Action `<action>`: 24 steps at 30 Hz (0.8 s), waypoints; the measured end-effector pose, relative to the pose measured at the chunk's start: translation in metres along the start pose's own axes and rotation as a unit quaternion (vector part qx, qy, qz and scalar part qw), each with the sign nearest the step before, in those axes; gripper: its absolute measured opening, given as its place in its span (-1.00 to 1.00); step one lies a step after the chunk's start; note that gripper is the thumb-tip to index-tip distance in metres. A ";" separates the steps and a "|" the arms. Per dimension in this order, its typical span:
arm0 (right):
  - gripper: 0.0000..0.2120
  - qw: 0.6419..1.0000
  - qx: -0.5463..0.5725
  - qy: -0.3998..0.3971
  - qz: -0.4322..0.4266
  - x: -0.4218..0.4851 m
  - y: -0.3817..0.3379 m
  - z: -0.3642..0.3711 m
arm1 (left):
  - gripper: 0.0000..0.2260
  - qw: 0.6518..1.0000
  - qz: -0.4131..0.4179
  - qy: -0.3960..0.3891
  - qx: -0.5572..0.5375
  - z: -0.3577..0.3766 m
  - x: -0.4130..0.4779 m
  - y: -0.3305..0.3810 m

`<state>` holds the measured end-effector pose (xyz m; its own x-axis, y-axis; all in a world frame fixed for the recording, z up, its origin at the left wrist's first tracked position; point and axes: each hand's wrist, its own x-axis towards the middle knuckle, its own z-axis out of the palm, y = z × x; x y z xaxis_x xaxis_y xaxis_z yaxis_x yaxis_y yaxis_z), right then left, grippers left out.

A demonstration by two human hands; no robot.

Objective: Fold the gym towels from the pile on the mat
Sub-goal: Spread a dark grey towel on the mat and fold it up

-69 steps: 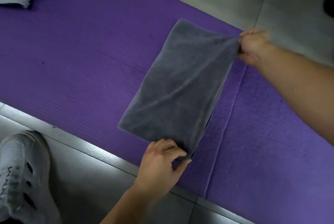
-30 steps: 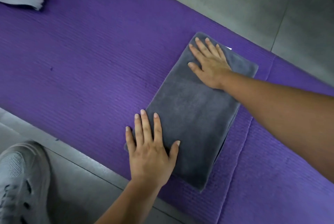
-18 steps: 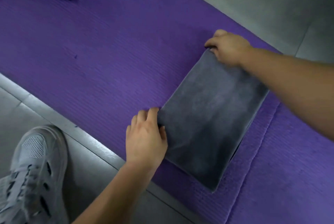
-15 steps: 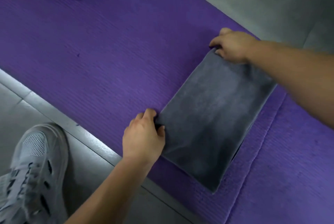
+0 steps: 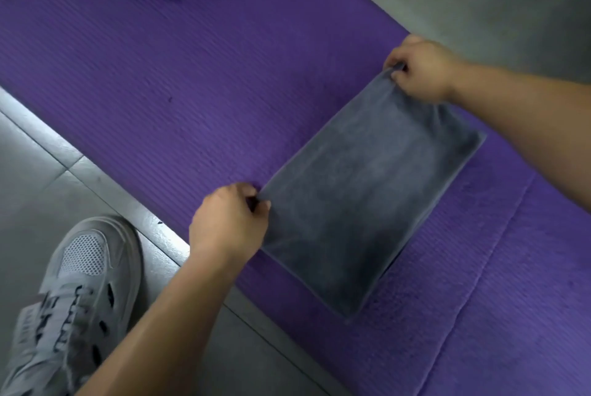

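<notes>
Grey towel (image 5: 367,197), one; left hand (image 5: 228,223), right hand (image 5: 422,71) pinch corners, apparently raised.

A second ago my palms lay flat on the towel (image 5: 367,203). Since then my left hand (image 5: 228,223) and right hand (image 5: 419,71) have slid to the two corners of one long edge and curled, each pinching cloth. Creases now run out from both pinches, and the corner in my right pinch is drawn up.
</notes>
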<state>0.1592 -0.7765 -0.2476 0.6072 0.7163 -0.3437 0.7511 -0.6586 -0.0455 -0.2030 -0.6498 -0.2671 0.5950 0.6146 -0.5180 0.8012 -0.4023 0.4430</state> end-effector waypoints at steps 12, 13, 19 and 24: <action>-0.65 0.944 0.247 0.200 0.085 -0.020 -0.022 -0.007 | -0.90 0.911 0.133 -0.013 -0.390 -0.014 -0.014 0.010; -0.67 0.936 0.258 0.218 0.101 -0.032 -0.016 -0.004 | -0.89 0.909 0.166 -0.028 -0.381 -0.007 -0.021 0.013; -0.77 0.915 0.279 0.226 0.184 -0.088 0.031 0.044 | -0.88 0.934 0.348 -0.040 -0.074 0.071 -0.055 0.020; -0.55 0.952 0.232 0.119 0.162 -0.106 0.041 0.079 | -0.68 0.941 0.329 -0.012 0.076 0.099 -0.071 0.024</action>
<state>0.1050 -0.8976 -0.2867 0.8701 0.4542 -0.1913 0.3531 -0.8453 -0.4010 -0.2200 -0.7700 -0.2925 0.9651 0.1847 -0.1856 0.2585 -0.7844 0.5638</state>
